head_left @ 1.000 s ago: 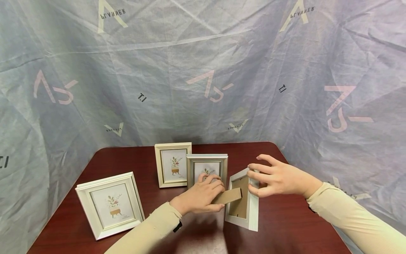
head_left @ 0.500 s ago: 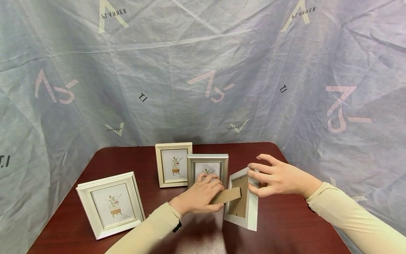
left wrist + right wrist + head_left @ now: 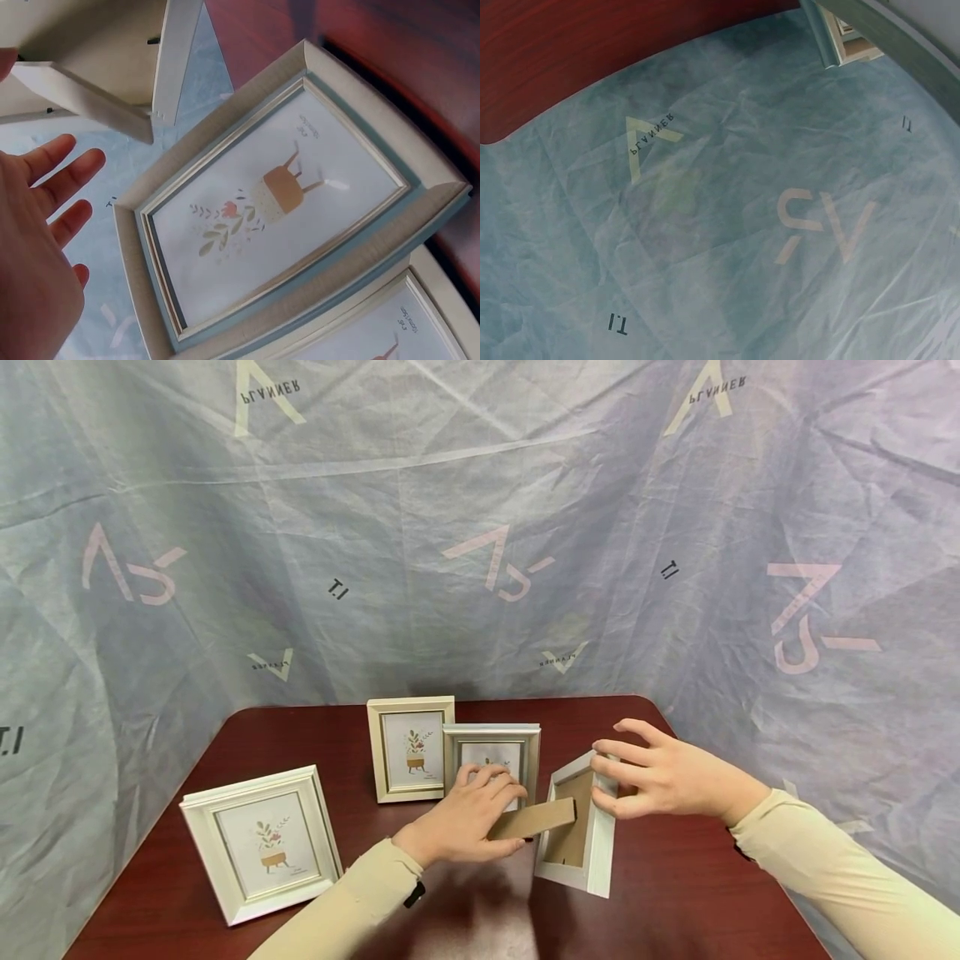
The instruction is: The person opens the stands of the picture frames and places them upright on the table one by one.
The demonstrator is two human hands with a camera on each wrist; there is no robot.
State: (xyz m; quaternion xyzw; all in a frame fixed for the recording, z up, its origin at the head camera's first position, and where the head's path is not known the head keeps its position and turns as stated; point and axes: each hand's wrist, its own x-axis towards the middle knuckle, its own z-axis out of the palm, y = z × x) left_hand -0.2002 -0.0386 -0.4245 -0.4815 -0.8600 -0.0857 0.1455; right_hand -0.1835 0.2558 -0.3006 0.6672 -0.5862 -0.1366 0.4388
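Note:
My right hand point(image 3: 656, 777) holds the side edge of a small white picture frame point(image 3: 602, 852), its back turned toward me. From that brown back a stand leg point(image 3: 540, 817) juts out. My left hand point(image 3: 468, 818) is beside the leg, thumb below and fingers above it. In the left wrist view the fingers point(image 3: 71, 180) are spread, with a gap between them and the leg point(image 3: 97, 109). Behind the left hand stands a silver picture frame point(image 3: 491, 732), partly hidden by it. The right wrist view shows a frame edge point(image 3: 900, 34), but no hand.
A cream picture frame point(image 3: 374, 760) stands at the back, its right edge overlapped by the silver one. Front left, a larger white picture frame point(image 3: 225, 881) stands angled. All are on a dark red table point(image 3: 675, 877), with a grey printed cloth point(image 3: 420, 610) hanging behind.
The right hand and the white frame have shifted slightly right and up, the frame tilting more. The left hand has drawn a little left along the leg. The other frames stay put.

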